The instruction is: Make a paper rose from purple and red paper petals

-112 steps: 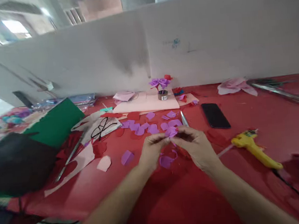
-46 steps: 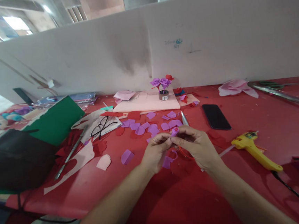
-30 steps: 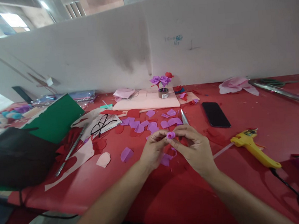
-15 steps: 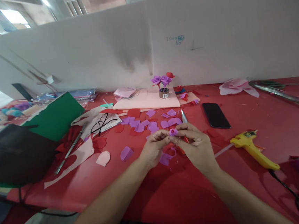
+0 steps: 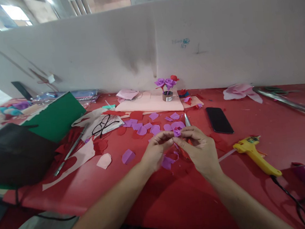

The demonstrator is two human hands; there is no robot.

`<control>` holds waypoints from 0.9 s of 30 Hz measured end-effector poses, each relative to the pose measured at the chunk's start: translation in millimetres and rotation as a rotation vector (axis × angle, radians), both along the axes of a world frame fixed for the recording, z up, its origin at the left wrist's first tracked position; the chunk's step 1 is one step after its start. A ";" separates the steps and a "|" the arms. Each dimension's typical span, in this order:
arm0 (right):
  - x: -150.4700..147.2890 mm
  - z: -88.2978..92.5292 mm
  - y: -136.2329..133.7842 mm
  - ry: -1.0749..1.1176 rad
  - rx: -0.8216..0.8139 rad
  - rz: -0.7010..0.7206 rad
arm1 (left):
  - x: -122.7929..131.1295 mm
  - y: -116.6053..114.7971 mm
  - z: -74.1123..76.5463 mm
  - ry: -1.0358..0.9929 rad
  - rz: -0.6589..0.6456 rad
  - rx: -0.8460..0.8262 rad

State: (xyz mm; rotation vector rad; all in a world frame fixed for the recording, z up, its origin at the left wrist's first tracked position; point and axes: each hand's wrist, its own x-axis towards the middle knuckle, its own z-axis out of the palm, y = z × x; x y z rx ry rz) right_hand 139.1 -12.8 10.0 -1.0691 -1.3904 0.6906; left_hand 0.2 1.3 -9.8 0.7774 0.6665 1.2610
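- While both are meeting above the red table (image 5: 155,203), the left hand (image 5: 157,150) and right hand (image 5: 199,149) are pinching a small purple paper bud (image 5: 177,132) between closed fingertips, near the table's centre.
- Loose purple petals (image 5: 153,128) are lying just beyond it.
- A yellow glue gun (image 5: 256,153) is resting to the right, with a black phone (image 5: 219,120) lying farther back.

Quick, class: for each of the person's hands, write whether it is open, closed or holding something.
Left hand: closed, pinching the small purple paper roll.
Right hand: closed, pinching the same roll.
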 end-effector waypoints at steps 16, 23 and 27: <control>-5.4 1.0 -4.2 -0.156 0.153 -0.139 | -2.8 -5.6 11.6 0.364 0.184 0.240; -6.7 -4.0 -3.1 -0.203 0.034 -0.084 | -3.7 -2.5 13.6 0.195 0.212 0.130; -5.3 -5.3 -2.4 -0.161 0.024 -0.025 | -4.8 -0.8 12.5 0.201 0.192 0.155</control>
